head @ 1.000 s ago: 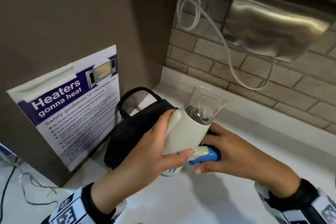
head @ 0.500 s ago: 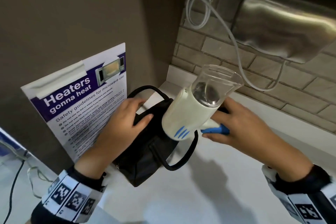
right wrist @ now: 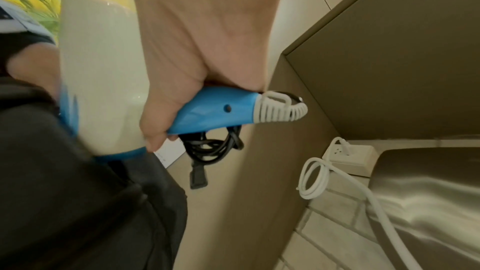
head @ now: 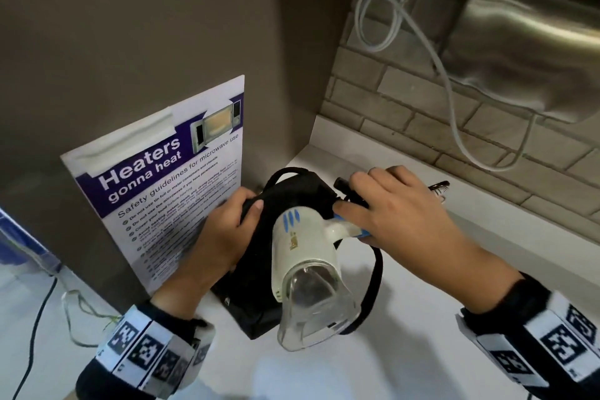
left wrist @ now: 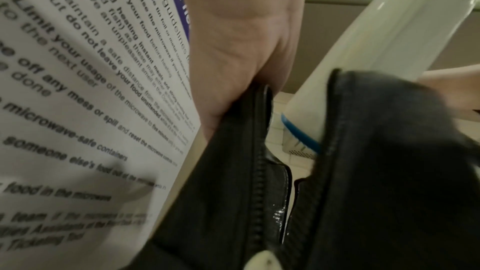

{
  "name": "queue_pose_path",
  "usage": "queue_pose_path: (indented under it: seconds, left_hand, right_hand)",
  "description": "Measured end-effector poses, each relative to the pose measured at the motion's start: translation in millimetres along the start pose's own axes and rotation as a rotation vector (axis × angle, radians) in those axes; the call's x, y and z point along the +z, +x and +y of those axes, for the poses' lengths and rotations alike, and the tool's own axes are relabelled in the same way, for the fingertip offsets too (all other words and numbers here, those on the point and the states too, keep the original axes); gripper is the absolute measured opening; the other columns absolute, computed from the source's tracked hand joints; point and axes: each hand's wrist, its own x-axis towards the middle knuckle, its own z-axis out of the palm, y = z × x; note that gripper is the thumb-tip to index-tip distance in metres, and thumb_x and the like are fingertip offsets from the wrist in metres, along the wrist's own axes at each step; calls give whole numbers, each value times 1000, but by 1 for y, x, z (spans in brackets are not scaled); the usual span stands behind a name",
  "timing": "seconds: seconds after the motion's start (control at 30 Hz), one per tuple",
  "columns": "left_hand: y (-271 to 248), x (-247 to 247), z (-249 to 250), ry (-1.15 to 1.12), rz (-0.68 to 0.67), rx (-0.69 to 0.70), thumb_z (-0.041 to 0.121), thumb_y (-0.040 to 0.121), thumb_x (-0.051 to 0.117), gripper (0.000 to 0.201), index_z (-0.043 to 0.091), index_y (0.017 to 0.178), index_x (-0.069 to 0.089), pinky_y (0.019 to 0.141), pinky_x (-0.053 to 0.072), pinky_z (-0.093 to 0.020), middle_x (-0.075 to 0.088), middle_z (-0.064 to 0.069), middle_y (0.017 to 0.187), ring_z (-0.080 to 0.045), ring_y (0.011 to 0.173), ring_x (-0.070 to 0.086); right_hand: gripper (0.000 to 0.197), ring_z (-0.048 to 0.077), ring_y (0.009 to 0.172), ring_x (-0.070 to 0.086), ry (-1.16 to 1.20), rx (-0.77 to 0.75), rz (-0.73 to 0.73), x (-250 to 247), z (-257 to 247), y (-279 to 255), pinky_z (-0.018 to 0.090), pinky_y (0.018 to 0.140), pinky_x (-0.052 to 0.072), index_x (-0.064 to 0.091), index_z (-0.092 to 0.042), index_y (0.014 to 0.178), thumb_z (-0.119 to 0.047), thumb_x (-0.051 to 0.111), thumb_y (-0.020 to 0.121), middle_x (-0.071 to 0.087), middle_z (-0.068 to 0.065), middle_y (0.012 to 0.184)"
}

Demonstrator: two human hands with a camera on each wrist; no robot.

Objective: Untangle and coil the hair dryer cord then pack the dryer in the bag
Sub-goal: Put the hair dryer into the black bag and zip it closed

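A cream hair dryer [head: 303, 247] with a blue handle [right wrist: 207, 110] and a clear nozzle [head: 313, 308] hangs over a black zip bag [head: 256, 299] on the white counter, nozzle pointing toward me. My right hand [head: 393, 208] grips the blue handle together with the coiled black cord [right wrist: 213, 147]; the cord's plug [right wrist: 198, 178] dangles below. My left hand [head: 224, 230] grips the bag's left rim by the zipper [left wrist: 257, 171], holding its mouth apart. The dryer's rear end [left wrist: 301, 139] sits at the bag's opening.
A laminated microwave safety notice [head: 168, 185] leans on the brown panel just left of the bag. A steel hand dryer [head: 526, 42] hangs on the brick wall at right, with a looped white cable [head: 383, 19] running to a socket [right wrist: 348, 157]. The white counter [head: 422, 351] extends to the right.
The right hand has turned the dryer over, nozzle now pointing toward me, and lowered its rear end to the bag. The left hand shifted from the dryer body to the bag's rim.
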Motion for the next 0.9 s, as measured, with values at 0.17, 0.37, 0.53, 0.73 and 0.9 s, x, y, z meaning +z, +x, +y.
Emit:
queue_pose_path:
  seconds: [0.17, 0.37, 0.53, 0.73, 0.9]
  left_hand:
    - [0, 0, 5, -155, -15, -48, 22, 97, 48, 12, 13, 94, 55, 59, 44, -18, 60, -1, 78, -3, 69, 57]
    - [1, 2, 5, -197, -41, -79, 22, 96, 49, 11, 15, 93, 56, 57, 40, -10, 60, -1, 77, -11, 72, 56]
    - [5, 1, 2, -218, -67, -66, 22, 96, 50, 10, 15, 92, 56, 61, 44, -13, 62, -3, 78, -6, 68, 57]
    - [4, -6, -5, -238, -71, -96, 39, 85, 47, 29, 13, 94, 56, 72, 46, -34, 62, -2, 78, -20, 76, 59]
    - [2, -7, -3, -221, -133, -108, 31, 95, 48, 12, 24, 93, 57, 73, 50, -33, 64, 0, 81, -17, 80, 63]
  right_hand:
    - [37, 23, 79, 59, 104, -135, -124, 1, 3, 14, 34, 74, 41, 68, -32, 93, -28, 76, 57, 59, -1, 90]
    - [47, 20, 94, 54, 336, -225, -399, 8, 4, 47, 36, 75, 45, 65, -37, 105, -21, 73, 61, 56, -5, 101]
    - [50, 19, 99, 47, 472, -323, -570, 37, -15, 75, 29, 71, 31, 61, -36, 115, -18, 69, 69, 50, -5, 108]
    - [45, 24, 99, 53, 733, -338, -678, 75, -33, 87, 40, 83, 48, 67, -29, 111, -12, 70, 69, 52, -4, 101]
    - [37, 23, 105, 57, 847, -332, -738, 103, -42, 85, 35, 93, 46, 67, -19, 110, -8, 70, 74, 61, 5, 114]
